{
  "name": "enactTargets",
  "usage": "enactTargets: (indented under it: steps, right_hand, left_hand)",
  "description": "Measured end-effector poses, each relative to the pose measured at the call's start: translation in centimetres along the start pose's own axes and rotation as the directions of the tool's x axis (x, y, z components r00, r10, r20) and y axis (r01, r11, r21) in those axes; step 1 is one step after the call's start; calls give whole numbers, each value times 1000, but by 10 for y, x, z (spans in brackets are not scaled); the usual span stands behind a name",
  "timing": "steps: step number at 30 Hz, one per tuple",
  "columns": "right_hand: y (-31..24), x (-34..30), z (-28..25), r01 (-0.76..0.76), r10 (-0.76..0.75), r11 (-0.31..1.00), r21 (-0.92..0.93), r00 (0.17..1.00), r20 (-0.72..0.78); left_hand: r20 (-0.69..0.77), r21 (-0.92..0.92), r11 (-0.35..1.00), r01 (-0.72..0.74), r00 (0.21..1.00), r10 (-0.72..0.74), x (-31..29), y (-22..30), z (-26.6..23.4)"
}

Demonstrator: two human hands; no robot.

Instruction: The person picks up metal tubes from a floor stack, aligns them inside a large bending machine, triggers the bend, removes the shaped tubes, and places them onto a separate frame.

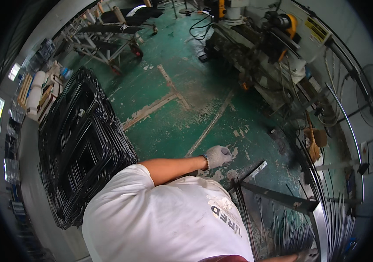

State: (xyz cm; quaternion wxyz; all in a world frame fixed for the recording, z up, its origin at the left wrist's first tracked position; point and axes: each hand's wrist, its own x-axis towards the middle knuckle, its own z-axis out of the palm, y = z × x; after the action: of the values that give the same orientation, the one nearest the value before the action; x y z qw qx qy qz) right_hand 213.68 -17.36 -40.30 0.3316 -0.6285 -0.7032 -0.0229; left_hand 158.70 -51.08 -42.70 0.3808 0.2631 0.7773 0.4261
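My left hand (219, 157), in a light grey knit glove, hovers over the green floor in front of my body. Its fingers are curled into a loose fist, and nothing shows in them. At the bottom edge, my right hand (307, 255) reaches out beside a metal rack (282, 198). Only part of that hand shows, and its fingers are blurred and cut off by the frame. Thin metal rods (293, 233) stand upright in a dense bunch close to the right hand. I cannot tell whether it touches them or the rack's post.
On the left stands a tall stack of bent black metal frames (86, 144). A heavy machine (256, 52) with hoses occupies the back right. Farther back are wheeled carts (107, 39). A broom (313, 146) leans near the right wall, and worn tape lines (169, 94) mark the floor.
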Motion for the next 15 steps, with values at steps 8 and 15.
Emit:
enactTargets:
  steps: [8, 15]
  right_hand:
    - [-328, -256, 198, 83, -245, 968, 235, 500, 831]
    - [-478, -285, 359, 255, -288, 932, 257, 92, 953]
  left_hand:
    - [-379, -391, 916, 87, 892, -247, 40, -99, -224]
    - [-395, -721, 691, 50, 789, -470, 62, -150, -361]
